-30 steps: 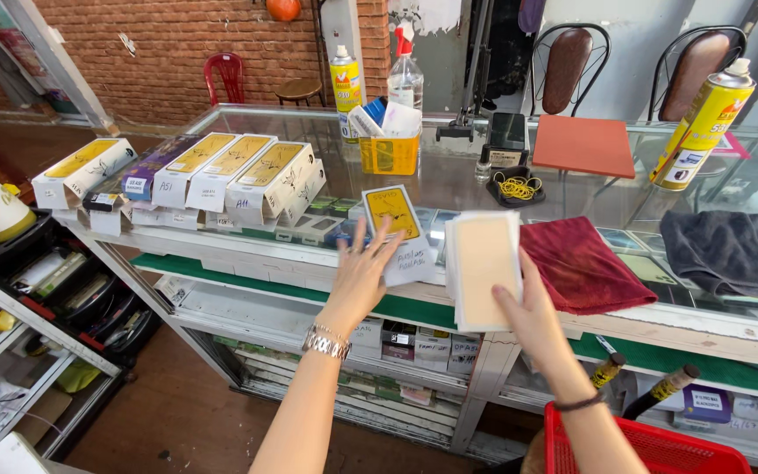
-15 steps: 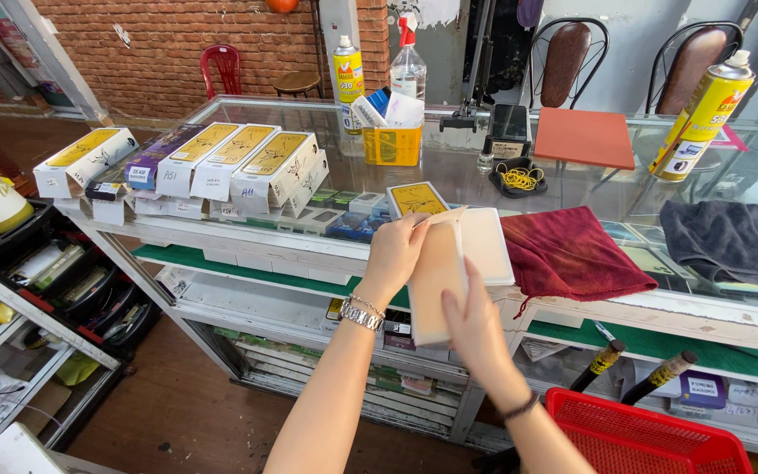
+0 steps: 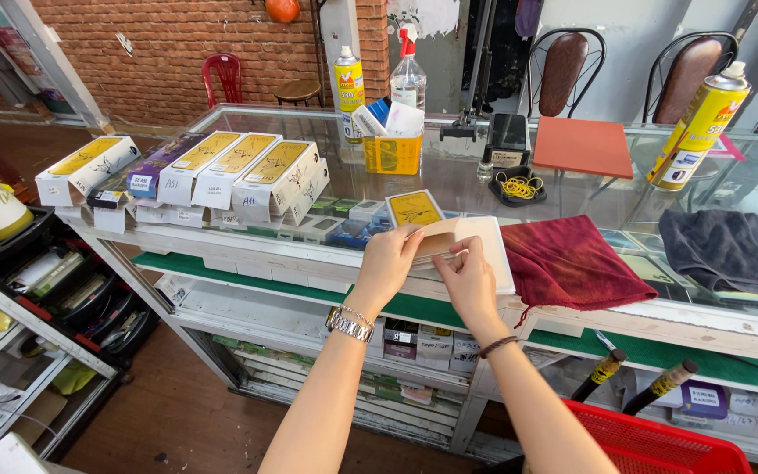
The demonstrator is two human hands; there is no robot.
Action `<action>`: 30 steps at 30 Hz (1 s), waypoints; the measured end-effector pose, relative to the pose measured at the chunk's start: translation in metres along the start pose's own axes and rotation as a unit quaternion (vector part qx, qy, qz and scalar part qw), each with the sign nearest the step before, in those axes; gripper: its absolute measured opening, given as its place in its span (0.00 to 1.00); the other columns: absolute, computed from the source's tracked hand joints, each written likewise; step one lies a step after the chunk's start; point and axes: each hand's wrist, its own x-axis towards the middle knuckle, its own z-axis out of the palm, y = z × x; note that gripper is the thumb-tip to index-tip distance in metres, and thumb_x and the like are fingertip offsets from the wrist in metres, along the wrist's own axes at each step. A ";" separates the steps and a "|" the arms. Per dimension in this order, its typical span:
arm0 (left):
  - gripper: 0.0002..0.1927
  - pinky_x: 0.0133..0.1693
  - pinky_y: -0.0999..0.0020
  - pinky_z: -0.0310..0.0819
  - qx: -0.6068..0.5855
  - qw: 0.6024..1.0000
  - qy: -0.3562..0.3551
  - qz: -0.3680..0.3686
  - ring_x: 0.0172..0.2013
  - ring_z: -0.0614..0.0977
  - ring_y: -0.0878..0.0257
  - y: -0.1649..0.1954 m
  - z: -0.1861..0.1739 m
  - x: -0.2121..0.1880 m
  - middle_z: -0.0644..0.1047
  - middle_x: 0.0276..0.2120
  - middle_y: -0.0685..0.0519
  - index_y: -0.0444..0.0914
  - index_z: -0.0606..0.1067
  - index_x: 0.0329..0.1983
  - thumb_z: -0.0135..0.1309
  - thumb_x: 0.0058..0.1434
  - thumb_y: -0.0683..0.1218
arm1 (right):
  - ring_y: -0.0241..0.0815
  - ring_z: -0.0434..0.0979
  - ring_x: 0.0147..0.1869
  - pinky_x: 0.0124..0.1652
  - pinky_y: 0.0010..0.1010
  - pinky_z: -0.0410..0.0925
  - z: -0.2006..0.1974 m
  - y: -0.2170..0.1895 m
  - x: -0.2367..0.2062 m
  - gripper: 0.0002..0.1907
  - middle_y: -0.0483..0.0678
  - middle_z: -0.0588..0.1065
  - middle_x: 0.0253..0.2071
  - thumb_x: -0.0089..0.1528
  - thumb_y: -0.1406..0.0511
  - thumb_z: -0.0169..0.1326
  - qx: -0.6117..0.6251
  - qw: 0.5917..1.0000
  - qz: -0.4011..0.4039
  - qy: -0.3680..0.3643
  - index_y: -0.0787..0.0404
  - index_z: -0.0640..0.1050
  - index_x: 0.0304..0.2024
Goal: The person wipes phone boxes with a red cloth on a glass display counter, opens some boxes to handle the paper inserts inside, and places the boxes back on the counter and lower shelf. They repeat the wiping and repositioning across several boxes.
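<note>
A head-worn camera looks down on a glass-topped display desk [image 3: 572,189] in a shop with a red brick wall behind it. Along the desk's left end lies a row of long white cardboard boxes with yellow label panels [image 3: 221,167], side by side and angled, with one purple-topped box [image 3: 158,167] among them. Further back stands a small yellow open box [image 3: 391,154] stuffed with white and blue packets, with a yellow spray can [image 3: 349,81] and a clear spray bottle [image 3: 408,75] behind it. A second yellow spray can [image 3: 699,125] stands at the right, near a flat orange-red square pad [image 3: 582,146]. A crumpled dark red cloth [image 3: 568,259] lies near the front edge, with a dark grey cloth [image 3: 725,247] further right.

At the front edge, both hands meet on a flat white rectangular box [image 3: 484,250] lying beside the red cloth. The left hand [image 3: 388,263], wearing a silver wristwatch, curls its fingers around the box's pale raised flap. The right hand [image 3: 468,279], with a dark wristband, pinches the same flap with thumb and forefinger. A small yellow card packet [image 3: 414,209] lies just behind the box.
</note>
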 end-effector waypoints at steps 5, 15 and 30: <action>0.21 0.53 0.44 0.69 0.102 0.989 0.017 0.107 0.52 0.79 0.36 -0.008 -0.009 -0.004 0.81 0.48 0.38 0.34 0.82 0.46 0.58 0.61 0.55 | 0.45 0.83 0.40 0.40 0.33 0.73 -0.049 0.044 0.052 0.15 0.53 0.81 0.36 0.62 0.60 0.60 0.016 0.997 -0.061 0.050 0.65 0.76 0.43; 0.41 0.57 0.47 0.68 0.021 0.985 -0.131 -0.112 0.57 0.74 0.34 0.015 0.126 0.032 0.71 0.56 0.27 0.23 0.57 0.68 0.59 0.64 0.53 | 0.58 0.81 0.51 0.51 0.45 0.72 -0.054 0.066 0.085 0.28 0.60 0.81 0.45 0.54 0.50 0.64 -0.257 0.965 -0.005 -0.058 0.65 0.82 0.45; 0.19 0.54 0.73 0.71 -0.513 0.849 -0.007 -0.126 0.53 0.77 0.65 0.018 0.120 0.034 0.77 0.53 0.47 0.31 0.69 0.60 0.47 0.65 0.37 | 0.40 0.76 0.54 0.52 0.32 0.70 -0.068 0.048 0.050 0.17 0.52 0.76 0.50 0.67 0.70 0.51 0.215 0.975 -0.051 0.009 0.66 0.68 0.58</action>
